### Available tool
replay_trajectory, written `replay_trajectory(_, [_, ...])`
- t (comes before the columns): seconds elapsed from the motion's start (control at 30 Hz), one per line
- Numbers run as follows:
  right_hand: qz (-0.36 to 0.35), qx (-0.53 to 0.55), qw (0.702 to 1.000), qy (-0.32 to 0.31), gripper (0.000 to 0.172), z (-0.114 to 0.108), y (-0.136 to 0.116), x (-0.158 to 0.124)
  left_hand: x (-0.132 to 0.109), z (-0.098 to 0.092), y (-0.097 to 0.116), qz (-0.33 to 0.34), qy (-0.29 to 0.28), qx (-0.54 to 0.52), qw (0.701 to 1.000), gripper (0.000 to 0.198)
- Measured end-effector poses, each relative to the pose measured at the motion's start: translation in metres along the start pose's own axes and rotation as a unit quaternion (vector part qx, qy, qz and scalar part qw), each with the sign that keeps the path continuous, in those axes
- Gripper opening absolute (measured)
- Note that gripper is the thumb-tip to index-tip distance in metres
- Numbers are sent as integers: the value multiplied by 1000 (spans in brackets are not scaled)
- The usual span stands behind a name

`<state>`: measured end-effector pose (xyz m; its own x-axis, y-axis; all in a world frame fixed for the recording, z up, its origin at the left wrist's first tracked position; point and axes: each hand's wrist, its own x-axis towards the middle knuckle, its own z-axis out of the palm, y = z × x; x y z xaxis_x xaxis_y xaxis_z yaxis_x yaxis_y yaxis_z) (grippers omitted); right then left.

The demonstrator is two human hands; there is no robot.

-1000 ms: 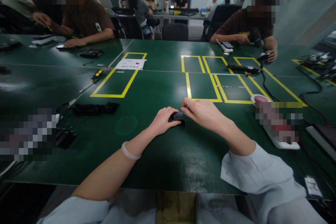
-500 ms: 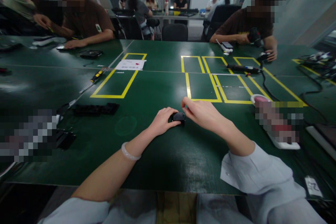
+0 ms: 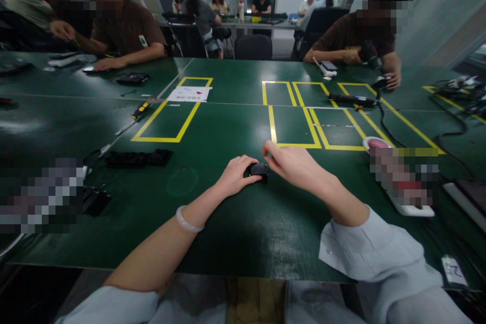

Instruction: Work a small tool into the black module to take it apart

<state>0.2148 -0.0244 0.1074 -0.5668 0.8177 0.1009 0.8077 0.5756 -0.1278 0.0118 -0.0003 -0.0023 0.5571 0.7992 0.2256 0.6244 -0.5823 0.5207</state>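
My left hand point(image 3: 237, 176) rests on the green table with thumb and fingers closed around a small black block-like part point(image 3: 258, 169). The part has a smooth, slightly shiny top; its exact kind I cannot make out. Just to its right, my right hand point(image 3: 286, 162) is held with fingers curled in and index finger bent against the thumb. Whatever those fingertips pinch, if anything, is too small or hidden to name. The right fingertips are at the part's right end; whether they touch it I cannot tell.
Black strip-like parts point(image 3: 138, 158) lie to the left, near a yellow-and-black screwdriver point(image 3: 140, 110). A paper sheet point(image 3: 189, 93) sits by yellow tape outlines. On the right are a corded electric screwdriver point(image 3: 353, 99) and a white-edged tray point(image 3: 412, 210). Two co-workers sit opposite.
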Motion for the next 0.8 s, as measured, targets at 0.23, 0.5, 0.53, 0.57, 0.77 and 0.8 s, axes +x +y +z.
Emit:
replay_trajectory(0.23, [1,25,1000,1,19,-1,-1,0,0,-1,1,-3,-5,-1,1000,39])
replay_trajectory(0.5, [4,29,1000,6,27,1,-2,-1,-1,1,0,-1,2,8,1000,39])
replay_trajectory(0.53, [5,28,1000,6,27,0,-2,0,0,1,0,-2,0,8,1000,39])
replay_trajectory(0.57, [5,28,1000,6,27,0,-1,0,0,1,0,-3,-1,9,1000,39])
replay_trajectory(0.77, [4,27,1000,6,25,0,-2,0,0,0,0,-8,-2,8,1000,38])
replay_trajectory(0.8, [3,27,1000,6,25,0,-2,0,0,0,0,-8,-2,8,1000,38])
